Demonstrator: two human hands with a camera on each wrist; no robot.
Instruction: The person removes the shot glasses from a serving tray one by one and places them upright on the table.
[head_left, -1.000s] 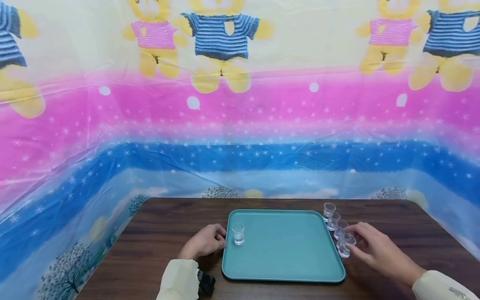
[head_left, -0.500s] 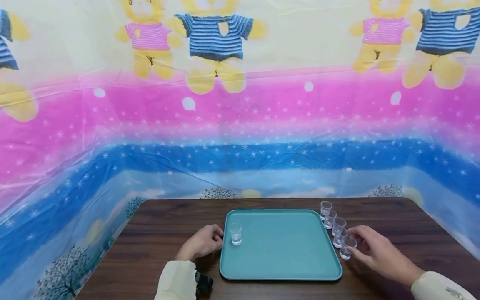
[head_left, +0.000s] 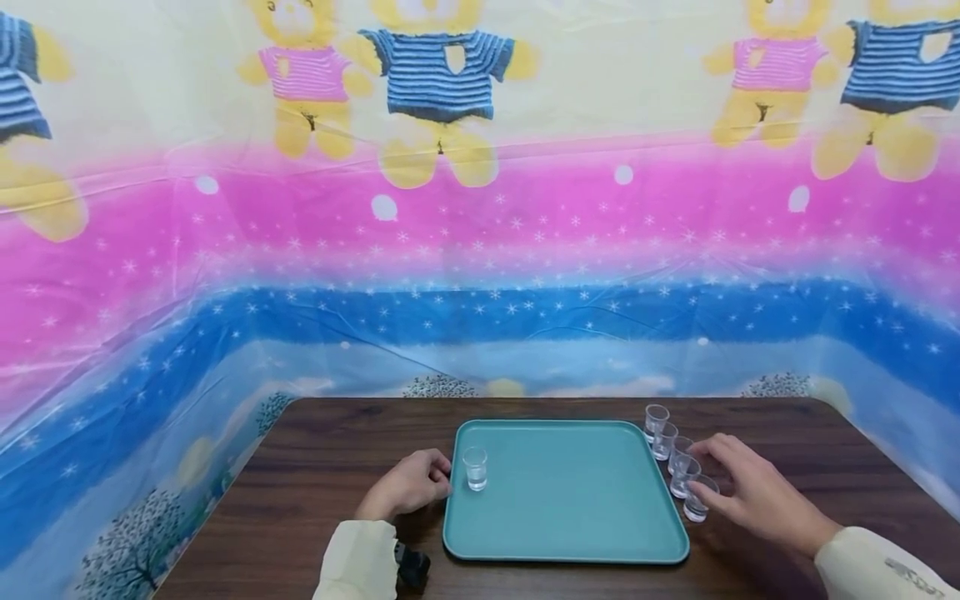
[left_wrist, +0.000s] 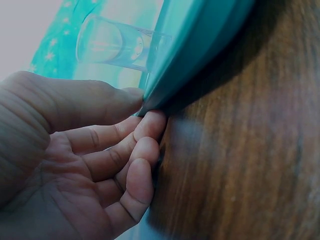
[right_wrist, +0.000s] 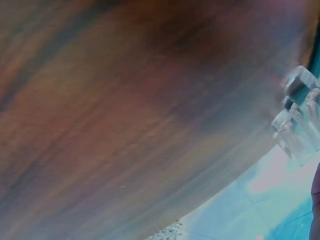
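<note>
My left hand pinches the left rim of the teal tray; in the left wrist view the thumb lies over the rim, with the other fingers curled at its outer side. One small clear shot glass stands upright on the tray near that rim. Several similar glasses stand in a slanting row along the tray's right side. Beside the nearest one is my right hand, thumb and forefinger spread apart. The thumb overlaps that glass, and the forefinger is near the middle of the row.
The dark wooden table extends on both sides of the tray. Behind it hangs a printed curtain with bears. In the right wrist view, some glasses show at the right edge. A black strap piece sits at the left sleeve.
The nearest glass has shifted slightly toward the front right, apart from the one behind it. My right thumb and forefinger have spread wider. My left hand stays on the tray rim.
</note>
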